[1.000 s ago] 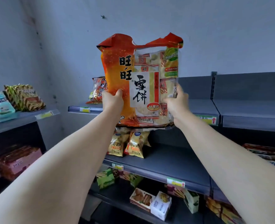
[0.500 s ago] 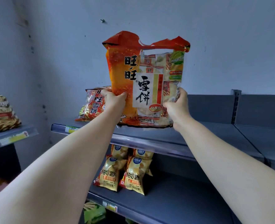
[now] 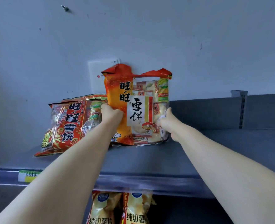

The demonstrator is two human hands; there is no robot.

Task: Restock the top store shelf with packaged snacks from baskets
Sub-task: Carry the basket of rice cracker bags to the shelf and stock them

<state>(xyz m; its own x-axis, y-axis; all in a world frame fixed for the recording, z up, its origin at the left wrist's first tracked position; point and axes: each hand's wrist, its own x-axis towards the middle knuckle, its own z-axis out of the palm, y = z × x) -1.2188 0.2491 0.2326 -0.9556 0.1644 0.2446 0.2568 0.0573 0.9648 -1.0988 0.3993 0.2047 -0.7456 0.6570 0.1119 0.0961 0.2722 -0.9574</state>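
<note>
A tall orange snack bag with a clear window stands upright on the grey top shelf, its bottom edge resting on the shelf board near the back wall. My left hand grips its left side and my right hand grips its right side. A red snack bag of the same brand leans back right beside it on the left, its right edge touching the orange bag and my left hand.
Bare shelf board stretches to the right of the orange bag, up to a metal upright. A white wall plate sits behind the bags. Yellow chip bags stand on the shelf below. A green price label marks the shelf's front edge.
Both hands have carried the orange bag from in front of the shelf edge onto the shelf board and set it down beside the red bag. The view has tilted upward and moved closer.
</note>
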